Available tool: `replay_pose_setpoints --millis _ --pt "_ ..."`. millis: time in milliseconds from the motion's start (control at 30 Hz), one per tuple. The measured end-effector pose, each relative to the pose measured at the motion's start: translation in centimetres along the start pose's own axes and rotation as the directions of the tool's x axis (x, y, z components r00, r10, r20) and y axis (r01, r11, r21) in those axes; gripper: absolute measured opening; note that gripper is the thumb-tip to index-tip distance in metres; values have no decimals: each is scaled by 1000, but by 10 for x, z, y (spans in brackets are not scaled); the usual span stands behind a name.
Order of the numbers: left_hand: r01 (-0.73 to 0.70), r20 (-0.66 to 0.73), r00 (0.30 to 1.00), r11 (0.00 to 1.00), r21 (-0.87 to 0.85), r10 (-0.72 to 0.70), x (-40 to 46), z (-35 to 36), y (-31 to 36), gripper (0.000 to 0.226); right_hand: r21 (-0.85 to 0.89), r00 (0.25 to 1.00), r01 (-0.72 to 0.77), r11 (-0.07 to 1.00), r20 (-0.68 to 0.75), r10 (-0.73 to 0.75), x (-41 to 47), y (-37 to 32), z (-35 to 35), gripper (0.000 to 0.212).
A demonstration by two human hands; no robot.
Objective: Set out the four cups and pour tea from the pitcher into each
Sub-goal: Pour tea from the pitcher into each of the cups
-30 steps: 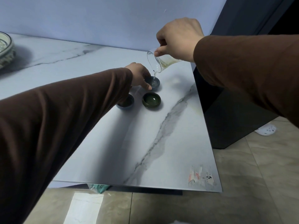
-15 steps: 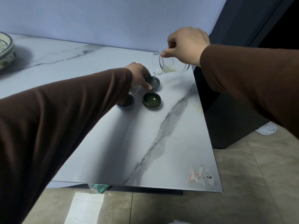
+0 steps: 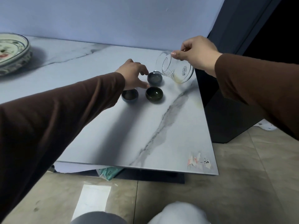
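Lowered and tipped further since a second ago, the glass pitcher (image 3: 175,68) now lies almost on its side, its spout just above the rim of the far blue cup (image 3: 154,78), with only a little pale tea pooled in its low side. Beneath it spreads the marble-patterned table (image 3: 100,130), grey-veined and pushed against a pale wall. At its far left edge sits a painted bowl (image 3: 11,52), well apart from the cups. Two brown sleeves reach in from the near side. At the table's far right, the person's right hand (image 3: 198,53) grips the pitcher, fingers closed around it and thumb pressed on the rim. To its left, the left hand (image 3: 133,73) rests beside the far blue cup, fingers slightly spread, thumb and forefinger at the cup's left side. Nearer the camera stand a dark green cup (image 3: 154,95) and, partly behind the left wrist, a second blue cup (image 3: 130,96); a fourth cup cannot be made out.
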State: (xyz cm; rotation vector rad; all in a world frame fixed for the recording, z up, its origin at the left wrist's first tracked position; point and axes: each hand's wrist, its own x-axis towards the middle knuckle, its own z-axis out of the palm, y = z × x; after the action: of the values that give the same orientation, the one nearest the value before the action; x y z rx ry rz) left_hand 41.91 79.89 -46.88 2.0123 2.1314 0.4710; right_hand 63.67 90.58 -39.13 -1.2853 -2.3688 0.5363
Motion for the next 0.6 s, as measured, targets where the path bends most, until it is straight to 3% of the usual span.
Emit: replay_pose_setpoints --millis 267,600 --pt "18 67 998 999 47 -21 -23 25 13 69 -268 975 223 937 73 -211 -26 -21 -5 49" --pt "101 70 993 995 -17 -100 -23 38 15 66 -447 921 390 805 173 -350 -36 -38 2 43"
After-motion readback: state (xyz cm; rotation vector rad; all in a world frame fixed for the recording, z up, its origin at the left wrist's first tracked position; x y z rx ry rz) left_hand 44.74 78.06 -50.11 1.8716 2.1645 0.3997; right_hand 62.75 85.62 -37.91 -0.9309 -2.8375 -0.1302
